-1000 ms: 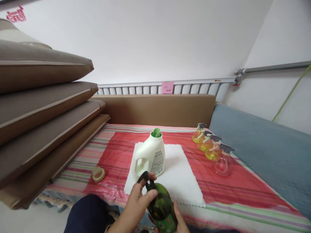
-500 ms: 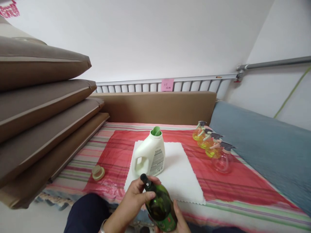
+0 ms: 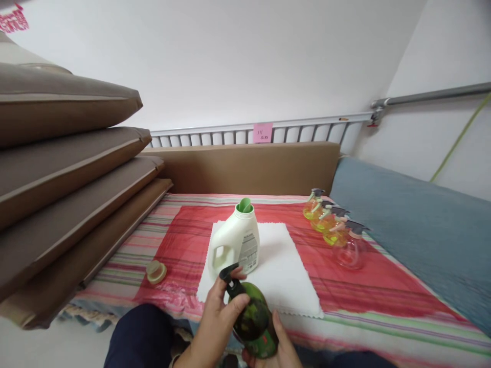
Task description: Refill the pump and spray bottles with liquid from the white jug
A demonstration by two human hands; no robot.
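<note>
A dark green pump bottle [image 3: 251, 317] with a black pump head is held tilted at the lower middle of the view. My left hand [image 3: 220, 317] is closed around its neck, just below the pump. Lower down, my right hand [image 3: 282, 345] grips the bottle's base from the right side. Behind my hands a white detergent jug [image 3: 240, 237] stands uncapped on a white cloth [image 3: 286, 276], its green pouring spout showing. To the left lies its likely cap, a pale round lid [image 3: 155, 272], on the red sheet [image 3: 180, 245].
Several spray bottles stand in a row at the right; the nearest, a clear pink one [image 3: 351, 250], looks empty, while others hold yellow liquid. Brown cushions [image 3: 76, 179] are stacked at left. A blue-grey padded surface [image 3: 414, 220] borders the right, a brown board [image 3: 245, 168] the back.
The pump head has turned in my left hand, its nozzle now more visible. The bottle has risen slightly, still between both hands. The jug and spray bottles have stayed put.
</note>
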